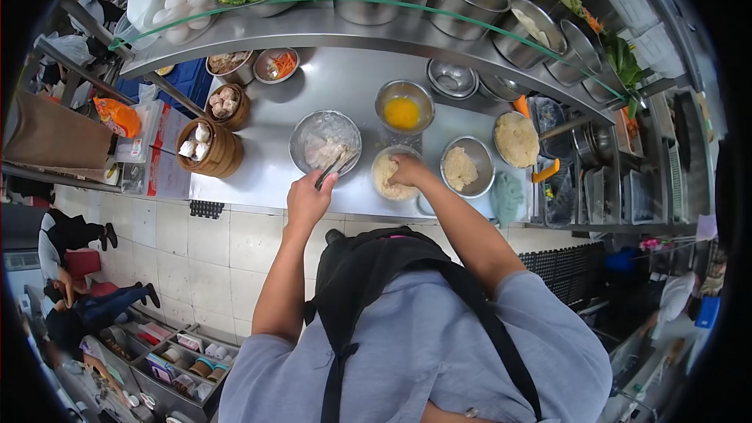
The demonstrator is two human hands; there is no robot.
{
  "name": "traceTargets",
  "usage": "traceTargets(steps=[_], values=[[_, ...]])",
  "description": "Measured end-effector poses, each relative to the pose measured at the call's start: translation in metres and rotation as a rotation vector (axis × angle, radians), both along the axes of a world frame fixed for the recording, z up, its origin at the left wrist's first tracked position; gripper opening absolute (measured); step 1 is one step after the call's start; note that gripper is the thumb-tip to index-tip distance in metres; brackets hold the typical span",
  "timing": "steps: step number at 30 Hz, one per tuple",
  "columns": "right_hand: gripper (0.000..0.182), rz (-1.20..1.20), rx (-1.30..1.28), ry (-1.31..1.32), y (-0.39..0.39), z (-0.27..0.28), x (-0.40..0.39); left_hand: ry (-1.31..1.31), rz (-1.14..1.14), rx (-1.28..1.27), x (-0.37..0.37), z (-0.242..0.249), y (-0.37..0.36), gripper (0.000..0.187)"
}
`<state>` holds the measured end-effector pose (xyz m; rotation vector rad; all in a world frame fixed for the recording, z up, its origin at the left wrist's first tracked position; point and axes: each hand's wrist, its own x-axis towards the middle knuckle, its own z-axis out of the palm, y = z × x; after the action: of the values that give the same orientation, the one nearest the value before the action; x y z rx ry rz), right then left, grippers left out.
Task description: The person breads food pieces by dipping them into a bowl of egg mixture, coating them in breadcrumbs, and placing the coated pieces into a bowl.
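Observation:
My left hand [311, 197] is closed round the handle of metal tongs [338, 163], whose tips reach into a steel bowl [304, 135] of white, floury pieces. In a bowl of pale crumbs [387, 172], just right of it, my right hand [406, 170] has its fingers down in the crumbs; what they hold, if anything, is hidden. Behind that bowl stands a steel bowl of beaten egg [402, 113]. To the right of my right hand sits another steel bowl with a crumb-coloured heap [460, 168].
Bamboo steamers [223, 155] with dumplings and a bowl of shredded carrot [280, 66] stand left. Further right are a container of crumbs [517, 140] and a green cloth [507, 197]. A steel shelf [360, 17] holding eggs, broccoli and pots spans the back. People are at the far left.

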<state>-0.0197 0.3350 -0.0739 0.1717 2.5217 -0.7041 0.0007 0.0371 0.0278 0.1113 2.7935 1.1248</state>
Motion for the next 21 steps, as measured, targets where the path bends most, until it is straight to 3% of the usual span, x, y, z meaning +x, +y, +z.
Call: traceTargets(steps=[6, 9, 11, 14, 18, 21], values=[[0.078, 0.075, 0.015, -0.057, 0.005, 0.001, -0.001, -0.008, 0.002, 0.047, -0.001, 0.011, -0.004, 0.043], [0.066, 0.044, -0.014, 0.103, 0.007, 0.006, 0.012, 0.006, 0.020, 0.056, 0.000, 0.009, -0.009, 0.043], [0.057, -0.039, 0.086, 0.363, 0.005, 0.009, 0.019, 0.003, 0.029, 0.071, 0.002, 0.011, -0.011, 0.043], [0.054, 0.023, 0.220, 0.416, -0.016, 0.006, 0.028, -0.001, 0.024, 0.087, 0.004, 0.006, -0.010, 0.042], [0.054, 0.057, 0.114, 0.225, -0.013, 0.026, 0.029, -0.012, -0.005, 0.059, 0.001, 0.011, -0.009, 0.041], [0.040, 0.117, -0.008, 0.191, 0.015, 0.037, 0.012, -0.021, 0.014, 0.092, 0.001, 0.013, -0.009, 0.041]])
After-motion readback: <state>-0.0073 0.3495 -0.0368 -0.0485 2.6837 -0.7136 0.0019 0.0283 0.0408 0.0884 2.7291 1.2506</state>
